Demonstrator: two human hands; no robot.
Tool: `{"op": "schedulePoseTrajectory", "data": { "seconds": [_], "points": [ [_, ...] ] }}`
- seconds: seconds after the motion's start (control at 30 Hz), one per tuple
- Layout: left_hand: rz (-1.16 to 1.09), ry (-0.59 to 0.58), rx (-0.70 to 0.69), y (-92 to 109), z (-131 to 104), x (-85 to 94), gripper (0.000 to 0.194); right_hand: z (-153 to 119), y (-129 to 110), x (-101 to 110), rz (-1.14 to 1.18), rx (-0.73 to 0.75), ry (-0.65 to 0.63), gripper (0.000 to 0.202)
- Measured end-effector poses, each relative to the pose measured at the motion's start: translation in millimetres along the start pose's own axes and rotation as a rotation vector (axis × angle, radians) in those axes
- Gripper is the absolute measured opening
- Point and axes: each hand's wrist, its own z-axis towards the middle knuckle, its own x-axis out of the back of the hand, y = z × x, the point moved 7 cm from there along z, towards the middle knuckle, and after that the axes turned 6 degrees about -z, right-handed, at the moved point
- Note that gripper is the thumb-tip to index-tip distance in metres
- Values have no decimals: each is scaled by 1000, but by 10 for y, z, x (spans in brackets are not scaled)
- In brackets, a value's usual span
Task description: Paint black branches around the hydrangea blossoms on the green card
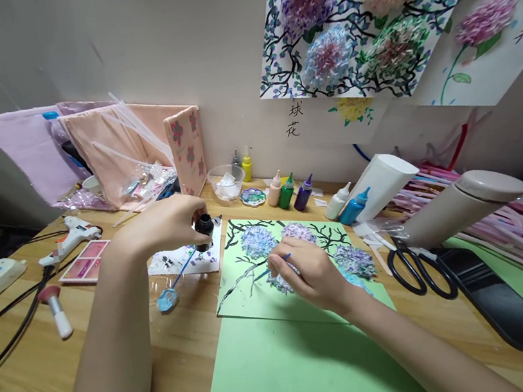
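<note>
Her left hand (168, 225) reaches out over the desk (35, 383), fingers curled down around a small black bottle (204, 225) standing by the painted sheet's (255, 288) left corner. The right hand (309, 273), wrist bent, pinches a blue brush (278, 264) on the sheet's flowers. On the wall behind, a poster (309, 118) reads 球花.

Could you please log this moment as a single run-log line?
left hand: holds small black bottle | right hand: holds blue brush on flower painting | scissors nearby
</note>
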Motion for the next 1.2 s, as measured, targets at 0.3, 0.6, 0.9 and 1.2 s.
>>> {"op": "schedulePoseTrajectory", "data": {
  "seconds": [0.3, 0.6, 0.9, 1.2],
  "points": [
    [-35, -9, -14, -26, 0, -15, 20, 5, -31, -25, 16, 39, -61, 31],
    [-42, -53, -70, 116, 29, -88, 20, 7, 5, -16, 30, 5, -45, 26],
    [-54, -71, -111, 199, 82, -169, 16, 3, 68, 325, 228, -89, 216, 26],
    [-64, -105, -218, 401, 160, -304, 23, -56, 31, 639, 248, -100, 502, 23]
  ]
}}
